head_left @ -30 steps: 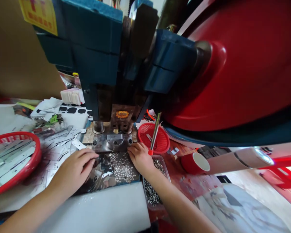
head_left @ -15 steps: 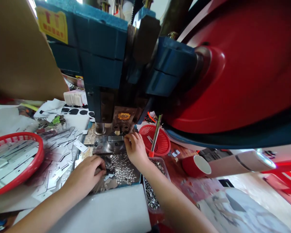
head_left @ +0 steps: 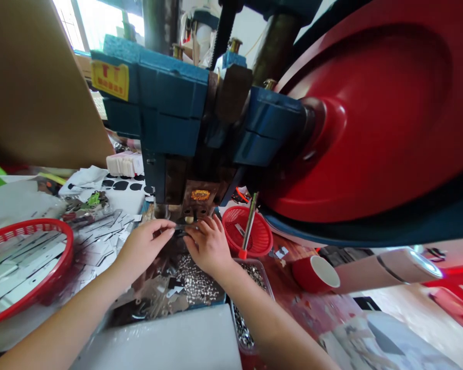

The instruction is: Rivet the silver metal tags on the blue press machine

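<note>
Left hand (head_left: 148, 244) is pinching what appears a thin strip (head_left: 180, 226); right hand's (head_left: 211, 247) grip cannot be told; metal fittings (head_left: 198, 281) are lying loose below both.

A workshop, shown by the blue press (head_left: 173, 126) and what look like rivets (head_left: 197, 280).

Red cup (head_left: 304, 274) at 4 o'clock from view centre, pale flask (head_left: 389, 267) just beyond it. Brown panel (head_left: 36, 97) at 10, stack of pale pieces (head_left: 124, 164) at 9.
</note>
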`<state>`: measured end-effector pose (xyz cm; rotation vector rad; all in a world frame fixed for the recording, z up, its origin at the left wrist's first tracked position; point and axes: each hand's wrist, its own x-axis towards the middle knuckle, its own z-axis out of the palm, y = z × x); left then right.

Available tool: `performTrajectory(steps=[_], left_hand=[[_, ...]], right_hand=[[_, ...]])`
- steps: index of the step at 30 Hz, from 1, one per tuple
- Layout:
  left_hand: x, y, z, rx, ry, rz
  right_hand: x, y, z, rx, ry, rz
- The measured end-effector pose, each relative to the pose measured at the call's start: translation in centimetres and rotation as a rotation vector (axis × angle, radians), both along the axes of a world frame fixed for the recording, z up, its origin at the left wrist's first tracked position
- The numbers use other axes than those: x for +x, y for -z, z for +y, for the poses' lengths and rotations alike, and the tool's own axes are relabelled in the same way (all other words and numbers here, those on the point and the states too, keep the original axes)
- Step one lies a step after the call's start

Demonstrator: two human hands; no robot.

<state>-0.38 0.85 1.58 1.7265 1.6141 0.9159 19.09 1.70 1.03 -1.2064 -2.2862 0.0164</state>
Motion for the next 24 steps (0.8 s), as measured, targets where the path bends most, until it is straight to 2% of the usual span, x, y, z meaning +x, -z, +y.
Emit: performTrajectory(steps=[4,7,12,20,24], left_hand=[[1.5,0.2,1.6,0.008,-0.025,0.038],[2.1,0.5,2.0,0.013,-0.045,0.078],[2.0,1.2,2.4,0.077,-0.042,0.155],[1.5,2.5,3.7,0.122,0.021,0.135],[1.5,2.6,3.7,0.153,0.024,0.135]], right_hand=[[0.3,0.4,0.2,-0.036,0.014,0.142],[0.5,0.8,0.4,-0.043,0.006,0.166],[0.7,1.0,0.4,-0.069,0.013,0.116],[0.0,-0.4,0.2,-0.035,0.037,-0.145],[0.0,-0.4,0.1,-0.047,0.013,-0.133]])
